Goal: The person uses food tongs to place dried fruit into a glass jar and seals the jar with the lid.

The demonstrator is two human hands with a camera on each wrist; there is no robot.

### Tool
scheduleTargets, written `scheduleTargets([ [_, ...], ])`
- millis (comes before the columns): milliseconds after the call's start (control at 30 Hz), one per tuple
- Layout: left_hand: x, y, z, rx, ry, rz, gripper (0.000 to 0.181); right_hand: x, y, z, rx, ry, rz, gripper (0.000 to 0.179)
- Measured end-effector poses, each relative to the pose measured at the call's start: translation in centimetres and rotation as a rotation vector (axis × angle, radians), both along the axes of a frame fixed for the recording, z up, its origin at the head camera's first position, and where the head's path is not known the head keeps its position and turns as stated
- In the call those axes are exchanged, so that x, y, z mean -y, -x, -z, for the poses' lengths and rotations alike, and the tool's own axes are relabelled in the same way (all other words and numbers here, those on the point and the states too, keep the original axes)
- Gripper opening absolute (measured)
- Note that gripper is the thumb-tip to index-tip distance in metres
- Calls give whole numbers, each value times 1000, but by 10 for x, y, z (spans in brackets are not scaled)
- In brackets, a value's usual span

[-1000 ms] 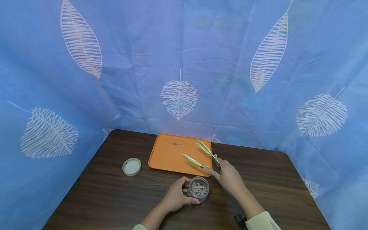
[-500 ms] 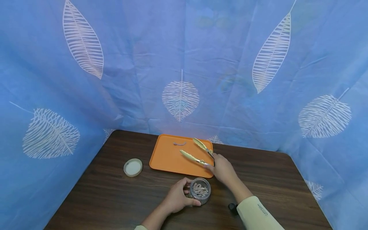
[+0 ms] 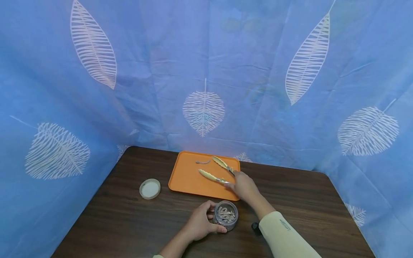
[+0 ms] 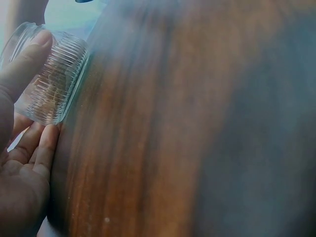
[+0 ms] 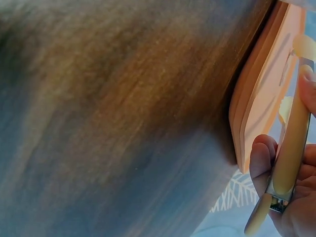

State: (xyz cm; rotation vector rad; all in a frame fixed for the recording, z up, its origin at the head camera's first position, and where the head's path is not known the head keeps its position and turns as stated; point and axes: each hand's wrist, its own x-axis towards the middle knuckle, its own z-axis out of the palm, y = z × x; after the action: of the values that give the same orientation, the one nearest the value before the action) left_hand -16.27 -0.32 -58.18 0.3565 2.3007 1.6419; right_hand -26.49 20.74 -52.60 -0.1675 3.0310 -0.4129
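Note:
My left hand (image 3: 200, 223) grips a clear round jar (image 3: 227, 215) from its left side, thumb at the near side and fingers round the far side. The jar stands uncovered on the table, with several small pale curved pieces (image 3: 226, 214) inside. In the left wrist view the jar's ribbed wall (image 4: 66, 61) shows beside the thumb. My right hand (image 3: 246, 188) holds metal tongs (image 3: 209, 175) with pale yellow tips and grips. Their two arms are spread apart over the orange tray (image 3: 188, 184), nothing between the tips. One small curved piece (image 3: 202, 162) lies near the tray's far edge.
A round lid (image 3: 150, 189) lies on the dark wooden table (image 3: 129, 222), left of the tray. Blue cloth (image 3: 251, 122) with white leaf prints hangs behind and at both sides. A small black object (image 3: 256, 228) shows beside the right sleeve (image 3: 285, 234).
My right hand has moved left and a little away from me, carrying the spread tongs further over the tray. The left hand and the jar have stayed in place.

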Motion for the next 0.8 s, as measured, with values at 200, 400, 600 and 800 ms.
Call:
scheduleTargets([
  [200, 1, 0, 0, -5, 3, 5, 69, 3, 6, 2, 38, 1, -7, 78],
  [400, 1, 1, -1, 0, 6, 0, 68, 5, 17, 0, 79, -48, -48, 78],
  [600, 1, 1, 2, 1, -2, 4, 68, 2, 25, 1, 84, -84, -37, 77],
  [800, 1, 2, 3, 9, -11, 3, 68, 3, 28, 4, 68, -63, -12, 69],
])
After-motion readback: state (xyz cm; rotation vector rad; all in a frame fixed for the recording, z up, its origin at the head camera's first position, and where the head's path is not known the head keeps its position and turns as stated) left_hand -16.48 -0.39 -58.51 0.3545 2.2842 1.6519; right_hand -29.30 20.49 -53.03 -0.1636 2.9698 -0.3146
